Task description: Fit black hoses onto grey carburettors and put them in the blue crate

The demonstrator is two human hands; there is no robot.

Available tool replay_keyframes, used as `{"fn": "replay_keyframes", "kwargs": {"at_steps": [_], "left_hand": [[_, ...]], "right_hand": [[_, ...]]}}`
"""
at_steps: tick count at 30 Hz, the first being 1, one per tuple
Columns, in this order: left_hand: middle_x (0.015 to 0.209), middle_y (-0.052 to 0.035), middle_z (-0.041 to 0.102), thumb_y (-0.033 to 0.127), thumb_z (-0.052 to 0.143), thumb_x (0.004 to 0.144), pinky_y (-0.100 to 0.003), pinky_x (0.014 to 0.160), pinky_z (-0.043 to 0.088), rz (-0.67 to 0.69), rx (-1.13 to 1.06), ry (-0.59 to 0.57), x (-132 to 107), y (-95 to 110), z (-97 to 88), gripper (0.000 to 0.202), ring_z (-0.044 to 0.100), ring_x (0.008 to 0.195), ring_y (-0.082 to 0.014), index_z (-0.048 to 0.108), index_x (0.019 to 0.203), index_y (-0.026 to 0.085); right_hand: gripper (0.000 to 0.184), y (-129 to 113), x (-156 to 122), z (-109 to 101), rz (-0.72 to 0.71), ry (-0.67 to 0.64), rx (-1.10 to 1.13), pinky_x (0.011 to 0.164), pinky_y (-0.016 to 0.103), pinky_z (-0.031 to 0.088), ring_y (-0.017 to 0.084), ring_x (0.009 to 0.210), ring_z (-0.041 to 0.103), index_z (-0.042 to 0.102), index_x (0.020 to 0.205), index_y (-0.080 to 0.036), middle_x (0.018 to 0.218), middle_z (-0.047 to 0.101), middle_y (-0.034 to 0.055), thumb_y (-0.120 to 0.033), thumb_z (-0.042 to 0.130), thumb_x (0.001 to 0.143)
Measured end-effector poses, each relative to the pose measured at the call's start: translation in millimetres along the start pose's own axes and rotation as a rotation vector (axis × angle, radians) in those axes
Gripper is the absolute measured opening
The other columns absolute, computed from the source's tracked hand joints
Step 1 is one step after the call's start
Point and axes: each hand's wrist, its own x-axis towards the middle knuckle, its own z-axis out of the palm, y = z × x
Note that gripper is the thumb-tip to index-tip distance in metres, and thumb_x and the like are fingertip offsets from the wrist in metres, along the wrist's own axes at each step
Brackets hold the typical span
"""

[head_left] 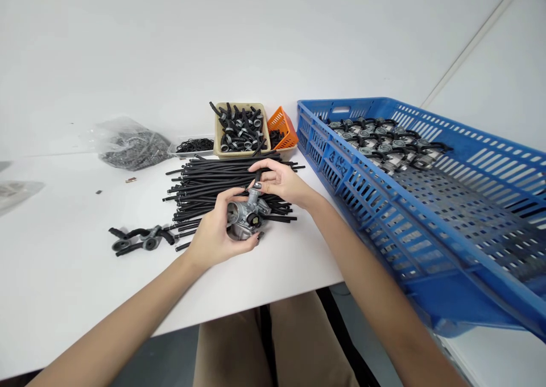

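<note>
Metal part (pixel 247 213) partly behind left hand (pixel 213 236)

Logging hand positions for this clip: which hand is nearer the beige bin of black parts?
Right. The right hand is in front of the beige bin, pinching a short black tube; the left hand sits closer to the body, gripping the metal part.

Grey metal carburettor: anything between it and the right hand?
Nothing visible. The left hand grips the grey metal carburettor; the right hand pinches a short black tube at its top. The pile of long black tubes lies behind, not between.
</note>
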Motion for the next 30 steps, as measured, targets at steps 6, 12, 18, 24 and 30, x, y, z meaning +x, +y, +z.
{"fn": "replay_keyframes", "kwargs": {"at_steps": [6, 12, 18, 24, 30], "left_hand": [[0.12, -0.0094, 0.063, 0.034, 0.075, 0.062, -0.038, 0.085, 0.052, -0.006, 0.008, -0.008, -0.3, 1.5, -0.7, 0.081, 0.069, 0.092, -0.0245, 0.03, 0.129, 0.025], [0.12, -0.0092, 0.063, 0.035, 0.075, 0.062, -0.038, 0.085, 0.053, 0.003, 0.032, -0.002, -0.1, 2.3, -1.4, 0.082, 0.069, 0.093, -0.0252, 0.029, 0.129, 0.025], [0.119, -0.009, 0.064, 0.035, 0.075, 0.062, -0.036, 0.082, 0.053, 0.009, 0.054, 0.007, -0.9, 2.8, -1.6, 0.082, 0.07, 0.091, -0.0244, 0.03, 0.129, 0.024], [0.12, -0.0089, 0.063, 0.034, 0.075, 0.062, -0.036, 0.082, 0.053, 0.003, 0.051, 0.002, -1.1, 3.8, -1.9, 0.082, 0.07, 0.089, -0.0233, 0.029, 0.13, 0.024], [0.122, -0.0096, 0.062, 0.034, 0.075, 0.063, -0.037, 0.084, 0.053, -0.001, 0.028, -0.014, -0.2, 4.1, -2.3, 0.082, 0.069, 0.094, -0.0247, 0.029, 0.13, 0.025]], "right_hand": [[0.035, 2.4, 1.0, -1.2, -0.022, -0.012, -0.012, 0.073, 0.026, 0.053, 0.011, 0.071, 0.064, 0.05, 0.095, -0.019, 0.075, 0.062, -0.0032, -0.031, 0.076, 0.075], [0.044, 4.0, 3.4, -0.5, -0.009, 0.039, -0.029, 0.066, 0.025, 0.051, 0.01, 0.063, 0.059, 0.049, 0.086, -0.019, 0.068, 0.058, -0.0052, -0.04, 0.081, 0.065], [0.044, 4.4, 5.4, 3.9, -0.058, 0.111, -0.095, 0.055, 0.021, 0.043, 0.007, 0.056, 0.049, 0.048, 0.076, -0.019, 0.064, 0.05, -0.008, -0.037, 0.084, 0.059], [0.038, 6.8, 5.9, 7.2, -0.109, 0.117, -0.095, 0.053, 0.021, 0.042, 0.008, 0.055, 0.05, 0.046, 0.077, -0.019, 0.065, 0.049, -0.0078, -0.033, 0.079, 0.065], [0.036, 3.9, 6.1, 8.8, -0.056, 0.127, -0.073, 0.054, 0.023, 0.045, 0.007, 0.053, 0.05, 0.044, 0.078, -0.02, 0.067, 0.05, -0.0074, -0.033, 0.075, 0.066]]}}
